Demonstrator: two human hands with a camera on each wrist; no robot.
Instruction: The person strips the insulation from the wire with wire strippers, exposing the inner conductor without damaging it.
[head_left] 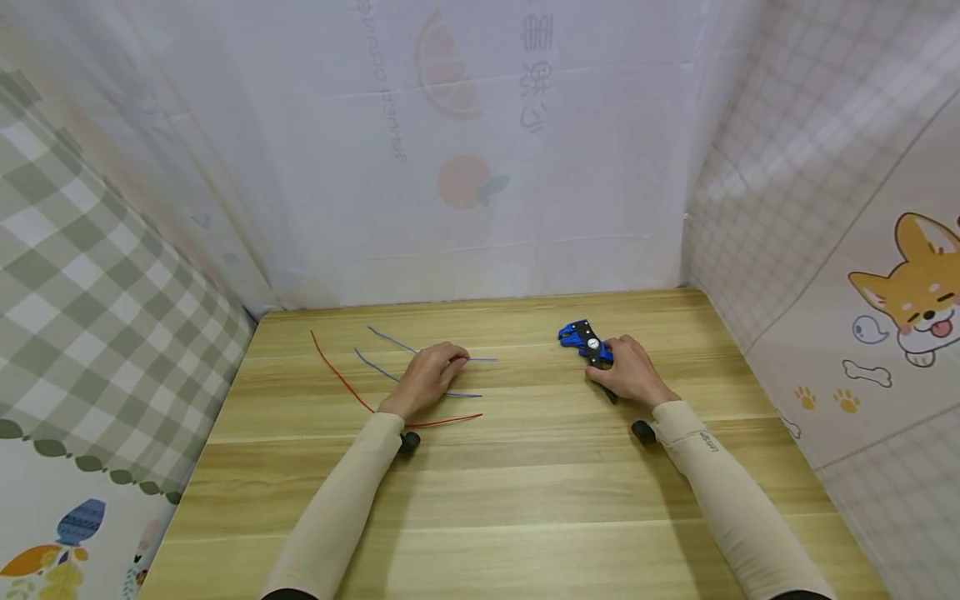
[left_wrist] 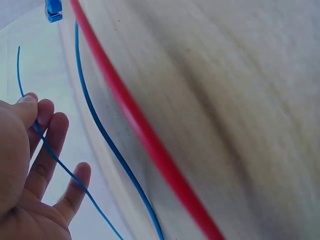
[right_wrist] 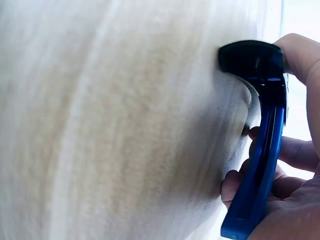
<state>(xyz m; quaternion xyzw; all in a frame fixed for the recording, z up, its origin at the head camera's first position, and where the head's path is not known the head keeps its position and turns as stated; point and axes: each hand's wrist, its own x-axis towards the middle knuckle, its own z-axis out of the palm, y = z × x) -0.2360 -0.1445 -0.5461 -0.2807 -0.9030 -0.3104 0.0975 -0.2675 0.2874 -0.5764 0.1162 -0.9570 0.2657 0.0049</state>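
My left hand (head_left: 429,377) pinches a thin blue wire (left_wrist: 65,169) between thumb and fingertips, low over the table; in the left wrist view the other fingers spread behind it. A second blue wire (head_left: 375,367) and a longer, bent red wire (head_left: 341,377) pass beneath that hand and wrist. On the right, my right hand (head_left: 633,371) grips a blue and black wire stripper (head_left: 583,337) by its handles, its head pointing to the far left. In the right wrist view the fingers curl behind the tool's blue handle (right_wrist: 265,150); part of it is hidden by the palm.
The wooden table (head_left: 510,483) carries the wires at left and the tool at right. A pale printed curtain (head_left: 480,250) stands along the back edge. Patterned cloths hang at both sides, green checked (head_left: 67,225) on the left, one with a cartoon dog (head_left: 918,292) on the right.
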